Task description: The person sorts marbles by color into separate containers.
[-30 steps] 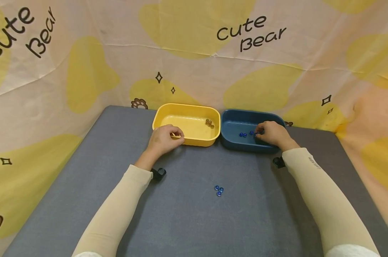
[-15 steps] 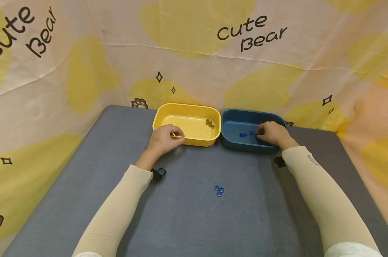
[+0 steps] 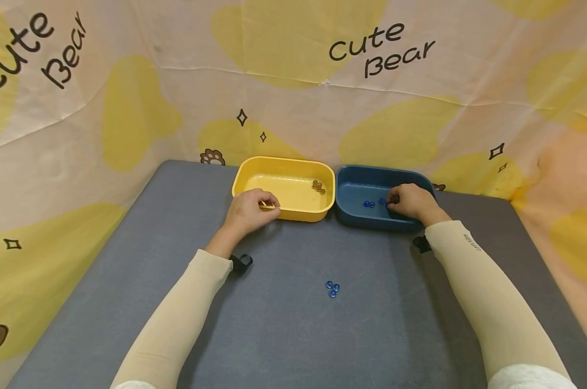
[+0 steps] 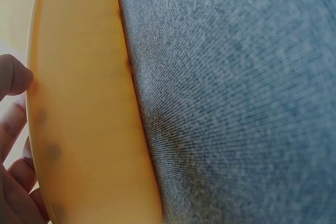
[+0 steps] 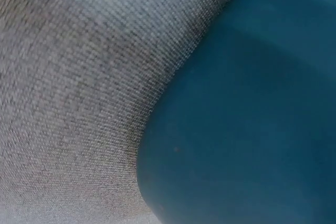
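Observation:
My left hand (image 3: 251, 209) holds the near rim of a yellow bin (image 3: 303, 214), thumb at the rim and curled fingers behind the wall. Dark finger shadows show through that wall in the left wrist view. Reaching into a dark blue bin (image 3: 359, 220), my right hand (image 3: 412, 202) pinches what looks like a blue marble at its fingertips, mostly hidden. Beside it on the bin floor lie several blue marbles (image 3: 372, 205). The right wrist view catches only the blue bin's outer wall (image 5: 236, 129) and the tabletop, not the hand.
Several amber-brown marbles (image 3: 319, 188) sit in the yellow bin's right end. Three blue glass marbles (image 3: 333, 293) lie together on the grey table (image 3: 293, 335), in front of the bins. The two bins stand side by side against a patterned cloth backdrop (image 3: 284, 54).

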`<state>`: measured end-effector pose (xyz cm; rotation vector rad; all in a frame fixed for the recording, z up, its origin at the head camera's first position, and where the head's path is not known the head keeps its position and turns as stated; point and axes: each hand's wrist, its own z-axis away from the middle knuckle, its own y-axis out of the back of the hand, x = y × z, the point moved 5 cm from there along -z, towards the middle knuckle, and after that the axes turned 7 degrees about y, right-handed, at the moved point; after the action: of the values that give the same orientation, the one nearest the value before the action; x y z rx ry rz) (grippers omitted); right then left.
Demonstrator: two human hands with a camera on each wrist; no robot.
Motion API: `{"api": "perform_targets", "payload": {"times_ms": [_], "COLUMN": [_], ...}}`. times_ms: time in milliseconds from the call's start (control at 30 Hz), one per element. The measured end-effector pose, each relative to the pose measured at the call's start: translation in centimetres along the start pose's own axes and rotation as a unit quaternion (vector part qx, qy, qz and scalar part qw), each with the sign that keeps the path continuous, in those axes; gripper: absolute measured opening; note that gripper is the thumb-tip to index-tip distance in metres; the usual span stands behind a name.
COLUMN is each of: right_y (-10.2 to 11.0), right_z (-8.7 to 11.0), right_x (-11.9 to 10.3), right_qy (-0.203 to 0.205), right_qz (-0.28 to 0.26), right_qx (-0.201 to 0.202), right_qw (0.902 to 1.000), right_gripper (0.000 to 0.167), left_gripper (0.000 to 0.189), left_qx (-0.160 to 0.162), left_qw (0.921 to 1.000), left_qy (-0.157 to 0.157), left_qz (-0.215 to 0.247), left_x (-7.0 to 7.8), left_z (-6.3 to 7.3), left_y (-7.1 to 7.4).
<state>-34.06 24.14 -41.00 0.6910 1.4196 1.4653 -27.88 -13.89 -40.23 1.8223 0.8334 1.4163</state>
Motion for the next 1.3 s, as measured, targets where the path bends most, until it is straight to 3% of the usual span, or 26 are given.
{"api": "perform_targets", "payload": {"times_ms": [167, 400, 567, 900, 1300], "right_y": [0.2, 1.2, 1.5, 1.9, 3.0], "right_z": [0.2, 0.7, 1.4, 4.3, 7.5], "right_x": [0.2, 0.3, -0.1, -2.7, -6.3], "right_qy": [-0.004, -0.006, -0.008, 0.004, 0.038], "right_qz": [-0.004, -0.026, -0.058, -0.084, -0.054], "right_qx": [0.002, 0.035, 0.043, 0.059, 0.088], "right_qw": [1.0000, 0.9990, 0.9974, 0.9947, 0.9940], "right_gripper": [0.024, 0.024, 0.033, 0.054, 0.052], "left_gripper": [0.008, 0.008, 0.008, 0.007, 0.008], "left_qx": [0.002, 0.001, 0.002, 0.003, 0.007], "left_qw": [1.0000, 1.0000, 1.0000, 1.0000, 1.0000], "left_qy": [-0.003, -0.002, -0.003, -0.001, -0.002], "left_qz": [0.003, 0.003, 0.002, 0.004, 0.003], "left_x": [0.2, 0.2, 0.2, 0.1, 0.1], "left_z": [0.0, -0.1, -0.1, 0.0, 0.0], "left_y": [-0.1, 0.0, 0.0, -0.2, 0.0]}}
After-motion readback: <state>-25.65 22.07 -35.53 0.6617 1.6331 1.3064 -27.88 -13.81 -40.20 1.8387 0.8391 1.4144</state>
